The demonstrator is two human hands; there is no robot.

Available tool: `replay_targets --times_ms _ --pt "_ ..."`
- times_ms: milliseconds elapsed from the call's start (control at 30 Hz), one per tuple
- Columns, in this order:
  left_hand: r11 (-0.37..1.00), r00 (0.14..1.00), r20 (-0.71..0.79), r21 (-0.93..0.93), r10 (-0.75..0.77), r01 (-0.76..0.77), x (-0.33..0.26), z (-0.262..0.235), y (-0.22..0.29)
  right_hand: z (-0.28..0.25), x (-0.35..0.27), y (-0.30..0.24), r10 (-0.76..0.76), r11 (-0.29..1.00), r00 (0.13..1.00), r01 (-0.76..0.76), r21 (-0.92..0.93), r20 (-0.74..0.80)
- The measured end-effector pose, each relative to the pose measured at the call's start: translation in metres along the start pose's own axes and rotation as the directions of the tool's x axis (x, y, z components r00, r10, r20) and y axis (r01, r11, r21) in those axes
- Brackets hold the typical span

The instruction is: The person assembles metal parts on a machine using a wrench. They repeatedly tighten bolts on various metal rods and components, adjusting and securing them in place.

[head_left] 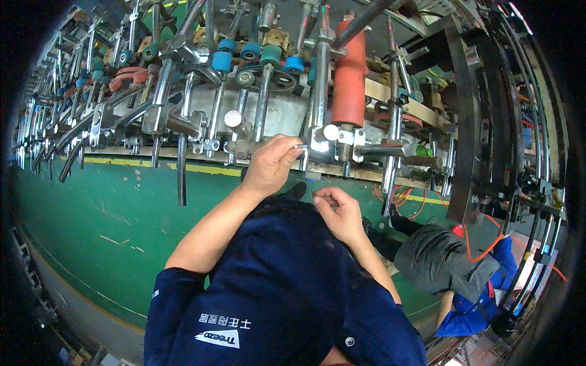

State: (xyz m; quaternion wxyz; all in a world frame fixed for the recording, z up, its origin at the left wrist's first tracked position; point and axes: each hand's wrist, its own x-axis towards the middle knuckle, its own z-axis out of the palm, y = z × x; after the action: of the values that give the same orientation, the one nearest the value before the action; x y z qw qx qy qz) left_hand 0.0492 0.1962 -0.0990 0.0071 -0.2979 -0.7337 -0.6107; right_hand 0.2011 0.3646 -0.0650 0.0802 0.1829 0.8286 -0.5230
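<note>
My left hand (pixel 273 166) is closed in a pinch on a short silver metal rod (pixel 300 146) at the machine's front edge. The rod points at a shiny clamp block (pixel 320 140) carrying an upright steel bar; whether it enters the block cannot be told. Lower and to the right, my right hand (pixel 342 213) hangs in front of my body, away from the machine. Its fingers curl toward the thumb, and what lies between the tips, if anything, is too small to make out. A red roller (pixel 350 85) stands just right of the clamp block.
Steel rods, clamps and blue wheels (pixel 222 60) crowd the machine along the far side. A steel rod (pixel 182 171) juts toward me at left. Orange hoses (pixel 415 204) trail over the green floor (pixel 116 226). Another person (pixel 445 262) is bent over at right, beside dark upright beams (pixel 461 128).
</note>
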Motion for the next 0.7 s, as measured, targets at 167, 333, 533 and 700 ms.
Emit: replay_targets --times_ms 167,333,533,700 --pt "1.000 0.998 0.064 -0.004 -0.008 0.009 0.007 -0.005 -0.004 0.002 -0.003 0.009 -0.037 0.995 0.999 0.038 0.094 -0.018" --pt "0.991 0.990 0.118 0.099 0.077 -0.089 0.017 -0.013 0.000 0.002 0.000 0.015 -0.091 0.992 0.996 0.091 0.089 -0.008" --pt "0.970 0.958 0.156 0.007 -0.240 0.242 0.004 -0.006 0.004 -0.003 0.000 0.020 -0.065 0.988 0.998 0.062 0.141 0.019" --pt "0.913 0.987 0.151 0.408 -0.048 -0.018 0.011 -0.007 0.017 -0.008 -0.002 0.025 -0.070 0.982 0.997 0.073 0.172 -0.024"
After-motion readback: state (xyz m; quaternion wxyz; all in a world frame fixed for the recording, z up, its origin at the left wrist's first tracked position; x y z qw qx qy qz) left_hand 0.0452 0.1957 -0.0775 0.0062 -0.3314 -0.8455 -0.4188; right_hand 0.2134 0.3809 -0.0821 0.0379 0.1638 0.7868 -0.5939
